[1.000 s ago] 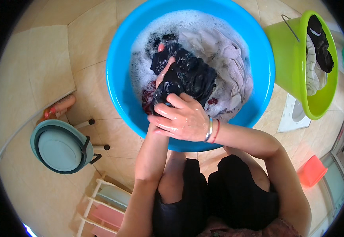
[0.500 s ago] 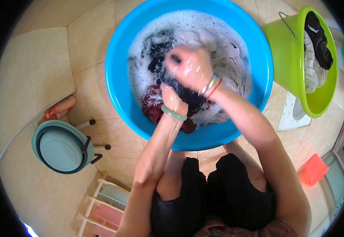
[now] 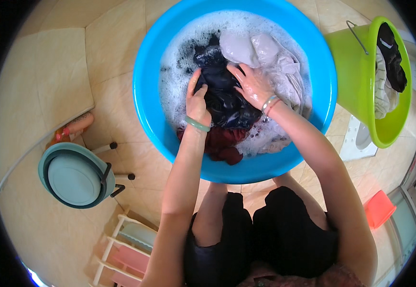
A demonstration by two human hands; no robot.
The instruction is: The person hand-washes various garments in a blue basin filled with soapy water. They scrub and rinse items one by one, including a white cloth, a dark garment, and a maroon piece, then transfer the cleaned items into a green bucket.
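Note:
A large blue basin (image 3: 147,129) holds foamy water and wet laundry. In its middle lies a dark navy garment (image 3: 222,95), spread out and wet. My left hand (image 3: 198,102), above a green bangle, rests at the garment's left edge with thumb and fingers apart. Across from it my right hand (image 3: 253,87), fingers spread, touches the garment's upper right side. A pale grey-white garment (image 3: 287,71) floats to the right, partly ballooned. Dark red cloth (image 3: 224,143) lies at the near side, partly under the navy one.
To the right a tilted lime-green bucket (image 3: 356,76) contains black and white clothes. Near it are a white floor fixture (image 3: 358,138) and a coral-red plastic container (image 3: 379,209). On the left stand a grey-green folding basin (image 3: 76,177), an orange bottle (image 3: 78,125) and a small rack (image 3: 126,248).
My hands were close together, the right one a blurred fist over the left, on the bunched navy garment. Now they are apart with fingers spread, and the garment lies flatter.

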